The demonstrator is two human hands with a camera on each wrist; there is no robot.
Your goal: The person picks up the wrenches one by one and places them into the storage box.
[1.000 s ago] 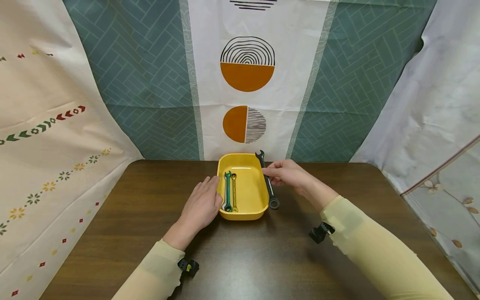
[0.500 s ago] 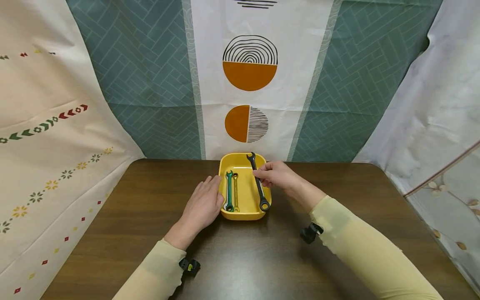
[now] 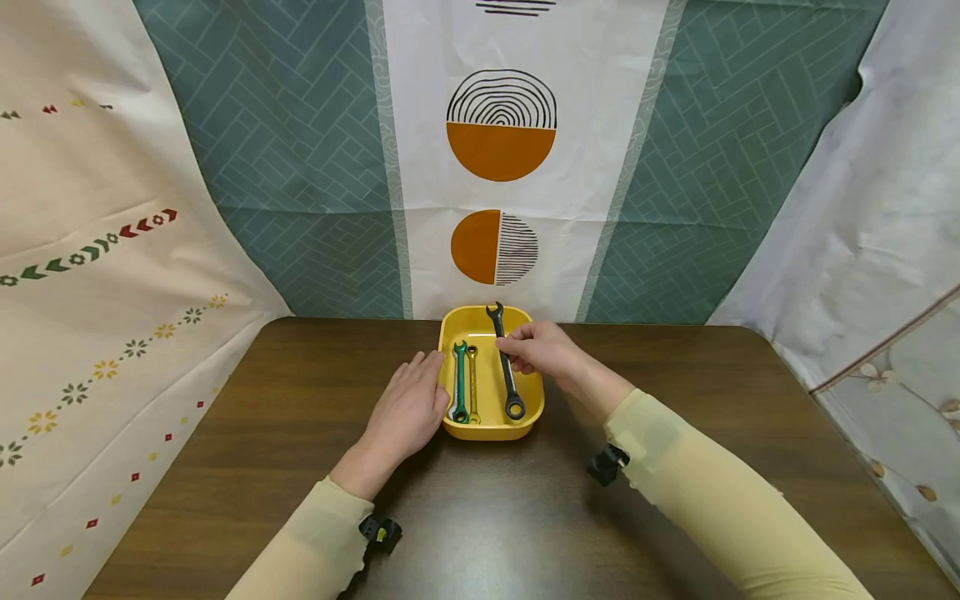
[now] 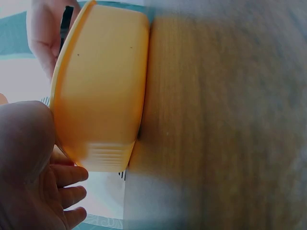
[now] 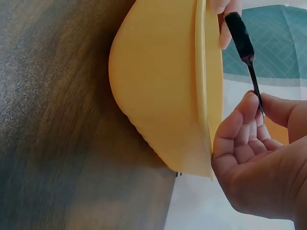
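A black combination wrench [image 3: 507,379] is pinched between the thumb and fingers of my right hand [image 3: 542,347], held over the right part of a yellow plastic tray [image 3: 495,432]. In the right wrist view the wrench [image 5: 242,38] shows edge-on above the tray's rim. Inside the tray, at the left, lie a green wrench [image 3: 461,383] and a slimmer gold-coloured wrench [image 3: 473,387], side by side. A whitish piece shows beside the green one, mostly hidden. My left hand [image 3: 405,400] rests with extended fingers along the tray's left rim.
The tray stands on a dark brown wooden table [image 3: 300,417], close to its far edge. A patterned cloth [image 3: 322,167] hangs behind the table, with light cloths at both sides. Each wrist carries a small black camera.
My right hand has carried the black wrench leftward, from beyond the tray's right rim to over its inside. The left hand has stayed at the left rim.
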